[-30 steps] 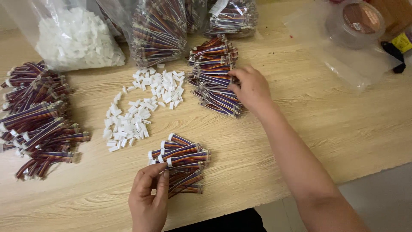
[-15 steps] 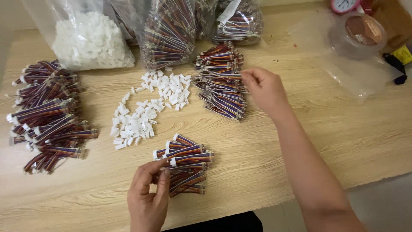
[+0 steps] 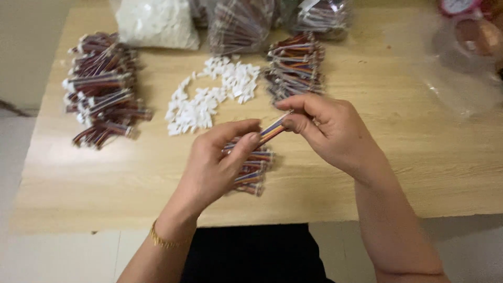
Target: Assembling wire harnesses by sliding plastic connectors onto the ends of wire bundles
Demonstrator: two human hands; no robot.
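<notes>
- The right hand point(image 3: 335, 133) pinches 1 end of a striped wire bundle point(image 3: 273, 129) between thumb and forefinger, lifted clear of the wooden table point(image 3: 398, 157).
- The left hand point(image 3: 217, 165) closes its fingertips on the other end of the same bundle, so the bundle spans the short gap between both hands.
- Judged from this, the step in hand is readying 1 bundle held in the air; the next move calls for a firm pinch and fine fingertip work at its end.
- Just under the left hand lies a small stack of bundles point(image 3: 252, 170) on the table.
- Beyond the hands sits a scatter of white connector pieces point(image 3: 207, 99), with a further wire pile point(image 3: 296, 65) just behind the right hand.
- Well to the left is a large heap of bundles point(image 3: 102, 89); clear bags point(image 3: 241, 23) line the far edge.
</notes>
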